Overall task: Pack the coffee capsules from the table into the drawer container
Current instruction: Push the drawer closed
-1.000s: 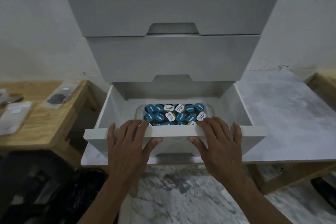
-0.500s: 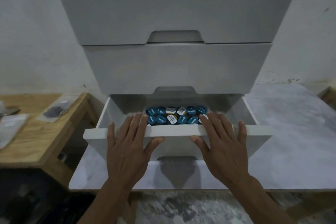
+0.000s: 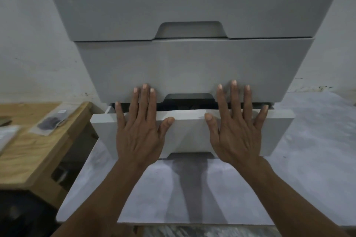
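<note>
At lower centre, the left hand (image 3: 139, 131) and right hand (image 3: 236, 129) are lying flat with straight fingers, grasping nothing, pressing the front of the drawer (image 3: 188, 132). A second ago the drawer was standing wide open; now it is sliding nearly closed, leaving only a dark slit at mid-frame. The packing is likely finishing. The capsules are sitting inside, no longer showing. Above, the cabinet (image 3: 188, 67) is filling the upper frame.

Drawer unit (image 3: 188, 67) on table (image 3: 308, 140); wooden bench (image 3: 28, 152) left.
</note>
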